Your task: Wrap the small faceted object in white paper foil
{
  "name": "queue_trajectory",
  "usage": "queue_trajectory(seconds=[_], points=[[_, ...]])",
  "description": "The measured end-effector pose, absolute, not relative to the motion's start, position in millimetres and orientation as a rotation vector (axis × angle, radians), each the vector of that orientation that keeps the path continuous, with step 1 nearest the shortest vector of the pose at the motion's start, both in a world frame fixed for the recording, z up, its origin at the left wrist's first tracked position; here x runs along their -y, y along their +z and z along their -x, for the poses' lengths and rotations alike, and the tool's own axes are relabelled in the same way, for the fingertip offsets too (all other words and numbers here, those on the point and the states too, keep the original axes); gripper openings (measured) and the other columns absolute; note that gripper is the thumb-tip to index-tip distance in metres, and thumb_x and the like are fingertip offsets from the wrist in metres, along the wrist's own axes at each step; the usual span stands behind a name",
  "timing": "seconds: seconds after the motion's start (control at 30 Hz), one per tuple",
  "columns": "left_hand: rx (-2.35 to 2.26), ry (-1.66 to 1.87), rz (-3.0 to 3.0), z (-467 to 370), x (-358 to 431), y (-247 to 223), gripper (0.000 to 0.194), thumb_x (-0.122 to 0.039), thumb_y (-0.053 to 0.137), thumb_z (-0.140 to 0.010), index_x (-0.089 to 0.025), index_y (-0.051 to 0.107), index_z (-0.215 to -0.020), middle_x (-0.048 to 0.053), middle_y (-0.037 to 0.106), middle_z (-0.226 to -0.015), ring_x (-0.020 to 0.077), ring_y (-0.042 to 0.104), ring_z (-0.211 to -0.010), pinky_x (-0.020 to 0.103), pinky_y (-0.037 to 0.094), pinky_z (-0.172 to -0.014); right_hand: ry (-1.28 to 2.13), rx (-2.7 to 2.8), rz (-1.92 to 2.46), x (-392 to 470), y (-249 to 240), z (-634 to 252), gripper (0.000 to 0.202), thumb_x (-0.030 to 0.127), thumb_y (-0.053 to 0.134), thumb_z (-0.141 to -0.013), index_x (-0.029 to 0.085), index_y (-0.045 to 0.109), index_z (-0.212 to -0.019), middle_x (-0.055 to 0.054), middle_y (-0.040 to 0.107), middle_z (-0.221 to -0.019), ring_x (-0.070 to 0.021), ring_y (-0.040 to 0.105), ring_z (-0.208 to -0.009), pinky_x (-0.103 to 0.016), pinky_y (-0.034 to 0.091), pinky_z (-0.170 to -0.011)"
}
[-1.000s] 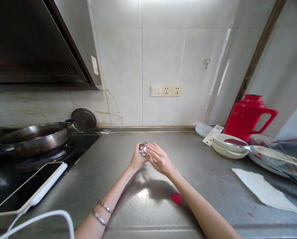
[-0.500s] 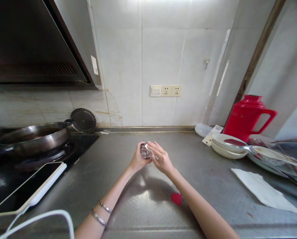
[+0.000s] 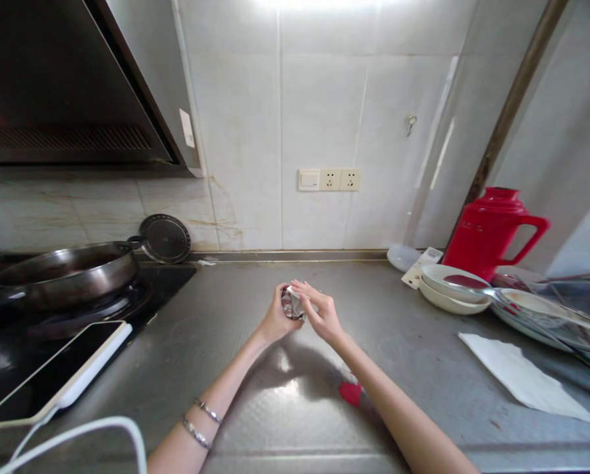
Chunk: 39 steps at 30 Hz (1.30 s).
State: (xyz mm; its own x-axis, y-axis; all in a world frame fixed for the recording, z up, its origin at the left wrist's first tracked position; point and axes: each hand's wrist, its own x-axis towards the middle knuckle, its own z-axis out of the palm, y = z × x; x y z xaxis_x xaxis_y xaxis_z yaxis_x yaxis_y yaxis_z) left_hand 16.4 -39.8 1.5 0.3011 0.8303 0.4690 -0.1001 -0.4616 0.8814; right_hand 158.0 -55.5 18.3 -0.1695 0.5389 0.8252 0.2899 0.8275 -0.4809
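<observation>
Above the middle of the grey metal counter, my left hand is wrapped round a small, shiny glass with its round opening facing me. Fingers of my right hand press together at the glass's right side, on a small whitish piece that looks like paper or cloth; its exact shape is unclear. A small red object lies on the counter, partly hidden by my right forearm.
A phone with a white cable lies front left, by a steel pan on the stove. At right are a red thermos, stacked bowls, plates with utensils and a white napkin.
The glass has tilted and shifted slightly to the right in my left hand. My right fingers have moved a little, and more of the whitish piece shows.
</observation>
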Motion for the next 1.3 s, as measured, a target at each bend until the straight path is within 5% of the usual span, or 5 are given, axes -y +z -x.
queue_trajectory(seconds=[1.3], points=[[-0.656,1.268,-1.462,-18.0,33.7,-4.8,0.075,-0.006,0.074,-0.047,-0.023,0.037,-0.110,0.007,0.052,-0.115,0.0166,0.059,-0.089,0.027,0.047,-0.073,0.204,1.703,0.641,57.9,22.5,-159.8,0.028,0.030,0.046,-0.092,0.026,0.072,-0.100,-0.004,0.073,-0.102,-0.0218,0.066,-0.101,-0.046,0.047,-0.100]])
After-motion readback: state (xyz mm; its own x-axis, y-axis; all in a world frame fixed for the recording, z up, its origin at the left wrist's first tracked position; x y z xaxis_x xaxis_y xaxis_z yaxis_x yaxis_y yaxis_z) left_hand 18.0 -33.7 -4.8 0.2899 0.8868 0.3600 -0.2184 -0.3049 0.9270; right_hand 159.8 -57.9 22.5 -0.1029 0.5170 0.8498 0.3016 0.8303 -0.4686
